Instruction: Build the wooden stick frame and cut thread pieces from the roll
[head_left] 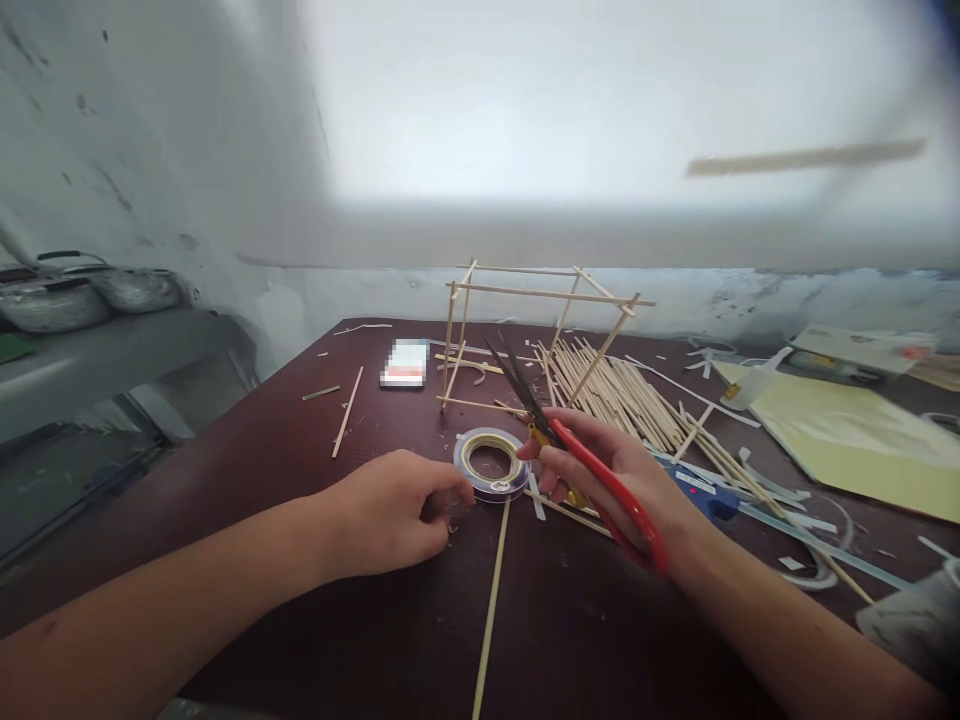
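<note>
Right hand grips red-handled scissors — blades parted — while left hand touches the tape roll.

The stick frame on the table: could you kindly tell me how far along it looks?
Done: a box-shaped stick frame stands assembled. In hand: the right hand holds red scissors, and the left hand rests by the tape roll. Left: a pile of loose sticks lies unused.

Nothing can be read: the small box is blurred (print on the tape roll too small).
</note>
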